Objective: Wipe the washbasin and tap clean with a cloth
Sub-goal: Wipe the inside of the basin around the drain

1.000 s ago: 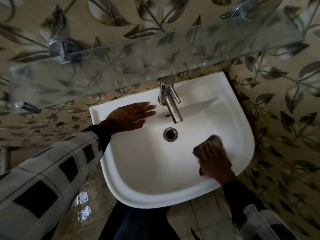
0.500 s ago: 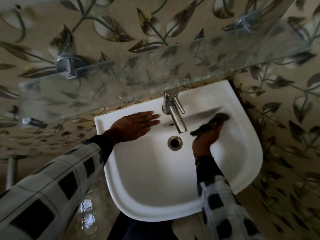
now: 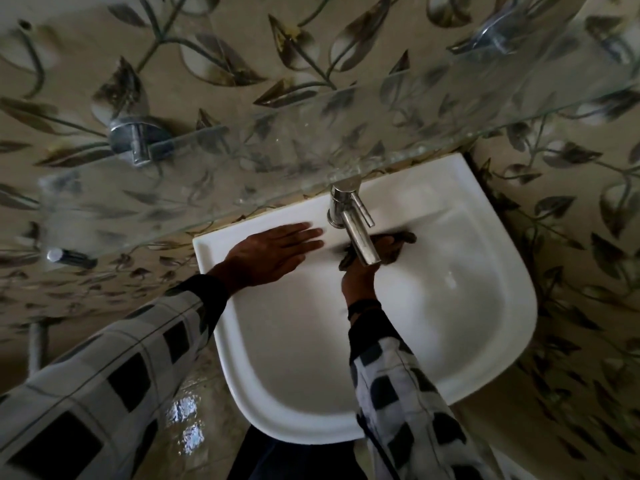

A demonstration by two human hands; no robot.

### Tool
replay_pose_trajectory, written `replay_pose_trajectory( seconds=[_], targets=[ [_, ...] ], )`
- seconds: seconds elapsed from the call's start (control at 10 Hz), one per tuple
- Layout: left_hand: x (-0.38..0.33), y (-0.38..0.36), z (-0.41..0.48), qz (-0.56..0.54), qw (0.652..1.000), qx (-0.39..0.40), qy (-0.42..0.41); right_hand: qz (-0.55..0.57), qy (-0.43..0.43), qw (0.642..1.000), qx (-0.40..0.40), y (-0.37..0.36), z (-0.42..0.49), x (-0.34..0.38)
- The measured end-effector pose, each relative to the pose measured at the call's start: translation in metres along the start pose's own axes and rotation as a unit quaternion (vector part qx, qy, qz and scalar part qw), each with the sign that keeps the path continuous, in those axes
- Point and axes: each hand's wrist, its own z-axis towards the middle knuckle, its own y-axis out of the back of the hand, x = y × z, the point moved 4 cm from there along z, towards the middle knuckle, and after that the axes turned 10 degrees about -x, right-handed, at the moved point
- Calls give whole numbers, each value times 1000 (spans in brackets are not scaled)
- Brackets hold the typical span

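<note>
The right hand (image 3: 358, 282) reaches into the basin (image 3: 502, 289) and presses a dark cloth (image 3: 403, 238) against the bowl's back wall, right under the tap (image 3: 358, 233). Its grip is clenched on the cloth, as far as the spout lets one see; the spout hides some of the fingers. The left hand (image 3: 273, 251) lies flat on the basin's back ledge, just left of the tap, fingers straight and grasping nothing, likely as a brace.

The task looks to be somewhere in the middle. The bowl shows white with no plain dirt, though the dim light and blur do not let one tell wiped parts from unwiped. The cloth is at the back wall now. It may brush the spout from below, but it is not round the tap, so the tap itself probably remains, along with the ledge under the left hand.

The cloth is bunched. Its long axis runs across the basin, side to side, one end poking out right of the spout and the other left of it. The spout's long axis runs from the back ledge out over the bowl, pointing toward the person.
</note>
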Motion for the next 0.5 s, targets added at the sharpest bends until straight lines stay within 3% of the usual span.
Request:
replay_pose_trajectory(
  seconds=[0.1,0.2,0.3,0.4,0.5],
  targets=[
    [4,-4,0,-4,1000,10,8,2,-144,985,95,-43,-5,-24],
    [3,-4,0,-6,1000,13,5,437,-432,784,-93,-56,-40,-12],
    [3,-5,-2,-9,1000,15,11,135,-240,961,4,-29,-78,7],
    [2,-7,-1,-4,1000,14,9,-217,6,956,199,-36,-124,-5],
    [3,-7,-2,-3,1000,16,12,-294,103,897,314,-12,-144,-12]
  ],
)
